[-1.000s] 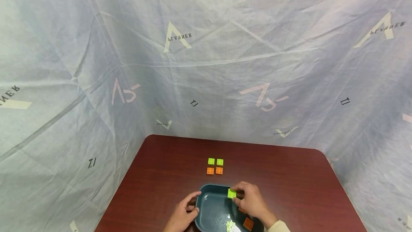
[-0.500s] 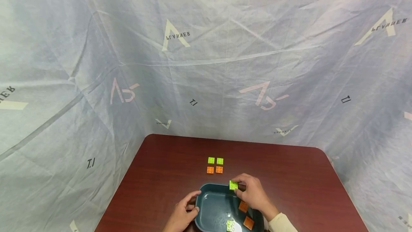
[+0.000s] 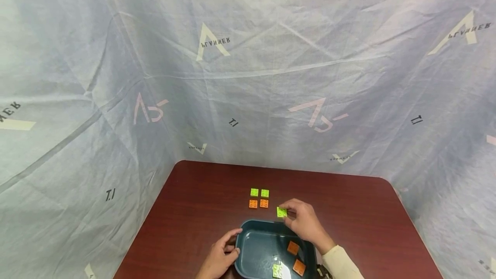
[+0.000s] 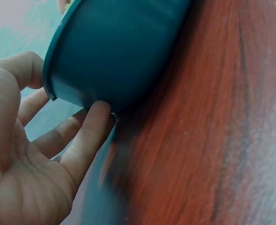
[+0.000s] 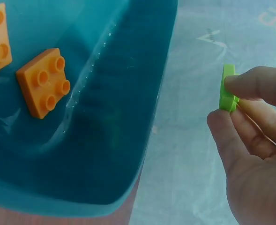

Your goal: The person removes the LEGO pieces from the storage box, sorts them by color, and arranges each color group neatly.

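Observation:
My right hand (image 3: 304,223) pinches a bright green toy building brick (image 3: 281,212) between thumb and fingers, beyond the far rim of a dark teal plastic basin (image 3: 248,226). In the right wrist view, the green brick (image 5: 227,89) is seen edge-on. My left hand (image 3: 220,256) rests against the basin's left side. Its fingertips touch the outer wall (image 4: 109,61) and rim in the left wrist view. Inside the basin lie two orange bricks, the upper brick (image 3: 292,248) and the lower brick (image 3: 299,267), and a green brick (image 3: 277,270).
Beyond the basin, two green bricks (image 3: 259,193) stand in a row behind two orange bricks (image 3: 258,203) on the dark red wooden table (image 3: 201,210). A grey printed cloth (image 3: 255,76) hangs around the table's back and sides.
My right hand has lifted the green brick out over the basin's far rim and moved away from me toward the rows. The left hand stays at the basin.

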